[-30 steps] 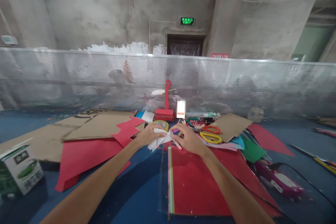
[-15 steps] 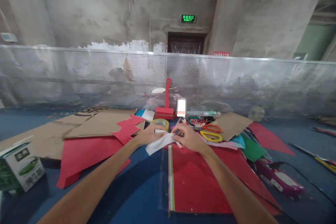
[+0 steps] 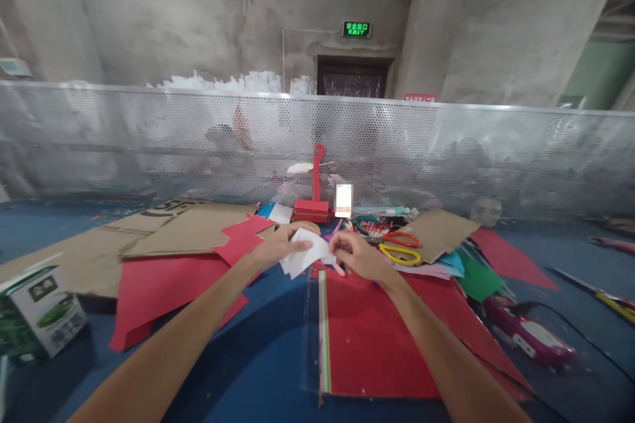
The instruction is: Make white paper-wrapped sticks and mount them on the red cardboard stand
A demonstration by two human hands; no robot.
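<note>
Between my hands is a piece of folded white paper [image 3: 308, 254], held above the blue table. My left hand [image 3: 284, 244] grips its left side, thumb on top and fingers behind. At its right edge, my right hand [image 3: 353, 252] pinches the paper with thumb and fingertips. Partly hidden behind the paper is a roll of yellow tape [image 3: 311, 227]. Just below the right hand lies a pack of red paper [image 3: 381, 337] with a striped left edge. Beyond my hands stands a red paper-covered piece [image 3: 311, 210] with a tall hooked strip [image 3: 317, 172].
Scissors with red and yellow handles [image 3: 401, 254] lie right of my hands, by brown cardboard [image 3: 439, 238]. Flat cardboard [image 3: 183, 228] and red paper cutouts [image 3: 169, 297] spread leftward. A green-and-white carton [image 3: 44, 310] stands left; a purple glue gun [image 3: 533, 337] lies right, with a cord.
The white paper has turned upward and shows a broader folded face. My left thumb now lies over it; both hands stay in about the same place.
</note>
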